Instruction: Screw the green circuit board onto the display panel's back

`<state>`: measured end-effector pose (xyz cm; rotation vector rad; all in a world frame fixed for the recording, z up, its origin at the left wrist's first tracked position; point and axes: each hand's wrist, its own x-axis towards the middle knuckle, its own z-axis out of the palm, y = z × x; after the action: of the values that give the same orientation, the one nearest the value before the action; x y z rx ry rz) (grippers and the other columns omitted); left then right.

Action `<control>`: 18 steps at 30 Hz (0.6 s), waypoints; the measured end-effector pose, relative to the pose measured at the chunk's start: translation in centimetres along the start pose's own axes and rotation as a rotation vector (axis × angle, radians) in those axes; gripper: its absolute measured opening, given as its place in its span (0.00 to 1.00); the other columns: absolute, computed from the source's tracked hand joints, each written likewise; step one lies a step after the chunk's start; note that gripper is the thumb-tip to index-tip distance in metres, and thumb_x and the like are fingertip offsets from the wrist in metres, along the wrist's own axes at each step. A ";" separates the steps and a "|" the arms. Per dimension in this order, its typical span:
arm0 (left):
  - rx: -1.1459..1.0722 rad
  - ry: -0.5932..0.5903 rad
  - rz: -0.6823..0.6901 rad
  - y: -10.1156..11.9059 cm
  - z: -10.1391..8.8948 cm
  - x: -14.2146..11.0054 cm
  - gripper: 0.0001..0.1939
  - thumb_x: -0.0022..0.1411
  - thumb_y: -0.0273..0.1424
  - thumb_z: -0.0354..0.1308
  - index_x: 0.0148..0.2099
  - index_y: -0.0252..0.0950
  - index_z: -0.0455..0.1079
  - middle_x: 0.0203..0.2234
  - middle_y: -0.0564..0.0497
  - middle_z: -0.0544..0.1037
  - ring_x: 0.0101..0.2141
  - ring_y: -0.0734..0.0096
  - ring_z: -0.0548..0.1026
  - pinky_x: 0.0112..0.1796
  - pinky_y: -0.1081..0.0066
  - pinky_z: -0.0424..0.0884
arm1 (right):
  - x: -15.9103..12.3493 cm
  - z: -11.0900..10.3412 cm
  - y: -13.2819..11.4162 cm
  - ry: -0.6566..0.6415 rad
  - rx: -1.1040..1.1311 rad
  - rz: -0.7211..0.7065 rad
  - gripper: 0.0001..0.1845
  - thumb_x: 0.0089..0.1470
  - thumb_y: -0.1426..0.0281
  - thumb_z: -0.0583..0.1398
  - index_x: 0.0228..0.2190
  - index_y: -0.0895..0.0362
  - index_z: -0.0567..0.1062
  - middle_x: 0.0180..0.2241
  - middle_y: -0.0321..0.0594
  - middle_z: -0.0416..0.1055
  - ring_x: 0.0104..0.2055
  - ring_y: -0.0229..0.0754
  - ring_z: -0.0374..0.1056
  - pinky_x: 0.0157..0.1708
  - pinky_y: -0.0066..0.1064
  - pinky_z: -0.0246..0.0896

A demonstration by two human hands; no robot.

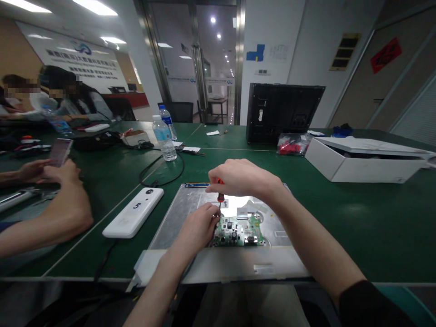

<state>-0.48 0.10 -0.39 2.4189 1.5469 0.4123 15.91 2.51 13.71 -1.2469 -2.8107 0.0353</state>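
My right hand (240,178) is wrapped over the handle of a screwdriver (220,198), red and black, which stands upright with its shaft pointing down. Its tip reaches the upper left corner of a green circuit board (229,235). Pinched together right by that tip are the fingers of my left hand (200,227); whatever they grip there is hidden. The board lies on the flat silver back of a display panel (173,214), whose pale lower strip runs along the table's front edge. A blue narrow board (196,185) sits at the panel's far edge.
Left of the panel lies a white power bank (133,213) marked 5, with a cable. Beyond it are a water bottle (165,138) and a black cable (182,172). A monitor housing (284,113) and white box (368,165) stand right. Another person's forearm (68,204) rests at left.
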 end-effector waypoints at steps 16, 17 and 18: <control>0.000 -0.004 -0.023 0.0 0.0 0.1 0.06 0.62 0.23 0.51 0.36 0.37 0.66 0.37 0.47 0.75 0.38 0.61 0.74 0.38 0.66 0.67 | -0.2 0.0 -0.1 0.027 -0.022 -0.037 0.13 0.59 0.62 0.57 0.39 0.56 0.76 0.33 0.43 0.77 0.33 0.42 0.69 0.26 0.29 0.47; -0.005 -0.005 -0.026 0.0 0.0 0.1 0.06 0.62 0.22 0.51 0.36 0.37 0.66 0.36 0.47 0.75 0.38 0.61 0.74 0.38 0.67 0.67 | -0.2 0.0 -0.1 0.032 -0.026 -0.043 0.12 0.57 0.65 0.57 0.40 0.56 0.75 0.34 0.43 0.77 0.33 0.42 0.69 0.26 0.29 0.47; -0.013 -0.005 -0.029 0.0 0.0 0.1 0.06 0.62 0.22 0.51 0.35 0.37 0.66 0.36 0.47 0.75 0.37 0.61 0.74 0.38 0.67 0.67 | -0.3 -0.1 -0.2 0.036 -0.028 -0.047 0.13 0.55 0.67 0.57 0.42 0.56 0.75 0.34 0.44 0.77 0.33 0.42 0.69 0.26 0.29 0.47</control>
<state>-0.43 0.17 -0.34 2.3836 1.5700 0.4089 15.99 2.20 13.76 -1.1742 -2.8179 -0.0289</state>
